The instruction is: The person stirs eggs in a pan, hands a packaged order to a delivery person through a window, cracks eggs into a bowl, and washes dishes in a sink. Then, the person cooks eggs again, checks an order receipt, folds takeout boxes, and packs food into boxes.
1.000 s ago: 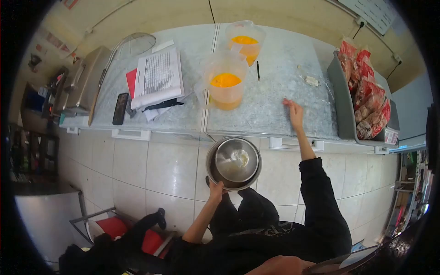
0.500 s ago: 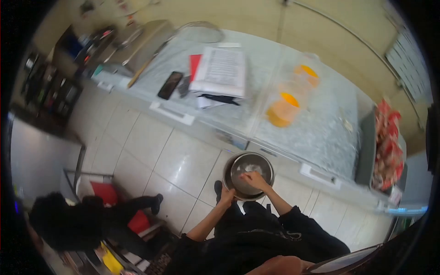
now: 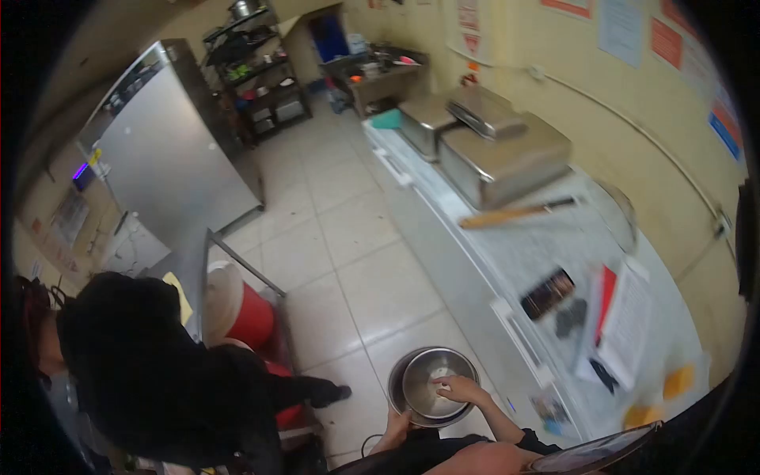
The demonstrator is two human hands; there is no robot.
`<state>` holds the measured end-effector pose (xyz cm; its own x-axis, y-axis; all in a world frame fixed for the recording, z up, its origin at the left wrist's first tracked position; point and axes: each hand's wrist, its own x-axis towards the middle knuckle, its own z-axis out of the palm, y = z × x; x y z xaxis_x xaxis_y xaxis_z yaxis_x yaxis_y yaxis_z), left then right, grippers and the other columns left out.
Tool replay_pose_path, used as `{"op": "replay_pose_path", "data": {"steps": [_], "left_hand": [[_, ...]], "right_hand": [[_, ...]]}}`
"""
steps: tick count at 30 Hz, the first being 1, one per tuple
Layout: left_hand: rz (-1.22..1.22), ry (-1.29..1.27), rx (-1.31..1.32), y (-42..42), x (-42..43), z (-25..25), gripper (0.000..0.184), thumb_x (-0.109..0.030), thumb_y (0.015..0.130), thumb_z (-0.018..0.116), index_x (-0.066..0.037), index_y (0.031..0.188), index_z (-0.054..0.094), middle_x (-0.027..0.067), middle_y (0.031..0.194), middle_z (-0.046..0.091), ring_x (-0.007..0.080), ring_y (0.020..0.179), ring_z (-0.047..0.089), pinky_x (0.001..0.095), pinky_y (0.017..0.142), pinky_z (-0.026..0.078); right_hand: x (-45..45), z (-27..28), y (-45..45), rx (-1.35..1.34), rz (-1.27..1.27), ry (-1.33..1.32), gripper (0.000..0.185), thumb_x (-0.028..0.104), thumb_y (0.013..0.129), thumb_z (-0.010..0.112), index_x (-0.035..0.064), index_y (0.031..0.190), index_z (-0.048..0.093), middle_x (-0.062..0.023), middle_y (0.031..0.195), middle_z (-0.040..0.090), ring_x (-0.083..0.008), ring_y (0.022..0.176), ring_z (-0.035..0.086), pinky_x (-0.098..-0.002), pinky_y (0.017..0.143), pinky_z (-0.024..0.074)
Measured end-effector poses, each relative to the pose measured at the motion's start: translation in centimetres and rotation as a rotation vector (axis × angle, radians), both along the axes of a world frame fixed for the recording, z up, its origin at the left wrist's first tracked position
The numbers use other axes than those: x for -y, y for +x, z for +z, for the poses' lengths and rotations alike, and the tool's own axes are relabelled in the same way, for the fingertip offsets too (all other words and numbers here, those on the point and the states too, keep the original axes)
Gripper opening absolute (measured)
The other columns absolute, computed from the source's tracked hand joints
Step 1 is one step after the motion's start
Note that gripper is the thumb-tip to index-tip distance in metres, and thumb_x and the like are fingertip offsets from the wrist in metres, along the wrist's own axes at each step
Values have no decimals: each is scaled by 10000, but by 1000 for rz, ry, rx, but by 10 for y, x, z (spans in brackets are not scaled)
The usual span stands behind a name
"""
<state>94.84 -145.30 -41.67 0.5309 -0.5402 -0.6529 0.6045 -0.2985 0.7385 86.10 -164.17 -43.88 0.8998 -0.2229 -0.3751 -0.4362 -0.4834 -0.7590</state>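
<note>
Step, as judged: inner bowl [image 3: 422, 388] handled inside outer bowl [image 3: 397, 389], near, left of counter [image 3: 455, 257] | Left hand [image 3: 397, 428]: gripping outer bowl | Right hand [image 3: 464, 390]: inside inner bowl, grasp indeterminable | Next: calls for level support

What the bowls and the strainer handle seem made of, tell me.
Bowls: metal, probably stainless steel, smooth and fairly shiny; the silvery walls and bright rims catch the light. Strainer handle: seemingly wood at its brown end, judging by the tan colour; finish too blurred to tell.

Two bare hands [image 3: 464, 389], two metal bowls [image 3: 419, 389] — one phone [image 3: 548, 293], one co-worker [image 3: 158, 372]
</note>
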Motion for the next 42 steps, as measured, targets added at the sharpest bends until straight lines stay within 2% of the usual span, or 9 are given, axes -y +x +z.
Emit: {"op": "replay_pose_path", "data": {"steps": [2,11,14,16,22,24,29,35,42], "left_hand": [[138,-50,-100,63,18,10,609,35,724,450,-98,1261,196,145,1069,469,261,872,566,321,559,546],[549,-147,-154,369,139,14,409,26,725,493,41,1118,380,199,967,535,305,781,594,367,575,548],[672,-136,-244,464,174,-71,373,21,717,510,72,1078,430,202,946,547,313,791,594,375,588,544],[725,-59,-294,533,162,-86,379,19,706,514,69,1072,433,200,942,548,312,802,593,375,601,539],[856,-60,-6,720,306,76,539,48,665,420,-39,1188,325,209,1011,499,331,806,580,371,550,548],[922,-69,149,815,309,-12,692,82,625,394,-153,1259,245,221,1067,450,356,736,583,415,488,556],[651,-350,265,1012,454,60,619,16,730,441,-64,1271,151,223,1124,416,338,867,562,429,531,567],[446,-319,346,1246,626,78,616,53,728,416,-107,1274,181,170,1117,436,273,846,575,330,535,561],[286,-111,309,1491,818,99,632,-3,760,394,-165,1326,165,162,1163,416,249,847,578,328,559,553]], "right_hand": [[21,47,80,-40,126,-164,385,287,799,499,176,1168,504,-165,1053,568,-305,929,562,-388,804,435],[177,26,432,403,157,78,276,214,809,514,120,1059,580,-123,877,608,-220,768,595,-323,710,462],[231,55,563,513,95,314,282,219,816,554,103,1071,582,-40,802,611,-70,702,539,-236,658,446],[274,93,658,512,84,353,236,211,809,559,96,1009,606,-31,782,624,-88,657,554,-236,629,452],[391,121,899,502,234,-142,278,341,792,541,93,880,632,-78,817,638,-258,721,611,-353,654,474],[429,103,960,316,283,-249,324,383,784,548,81,869,631,-91,798,634,-244,701,614,-344,626,483],[536,87,1107,-256,144,118,498,501,754,561,20,874,609,-121,725,611,-192,629,611,-300,516,502],[682,60,1264,7,-365,563,465,415,737,631,-36,831,569,-86,696,576,-147,587,587,-278,485,515],[868,82,1488,293,-520,320,220,202,717,621,-17,705,603,-116,639,611,-153,527,600,-284,504,498]]}}
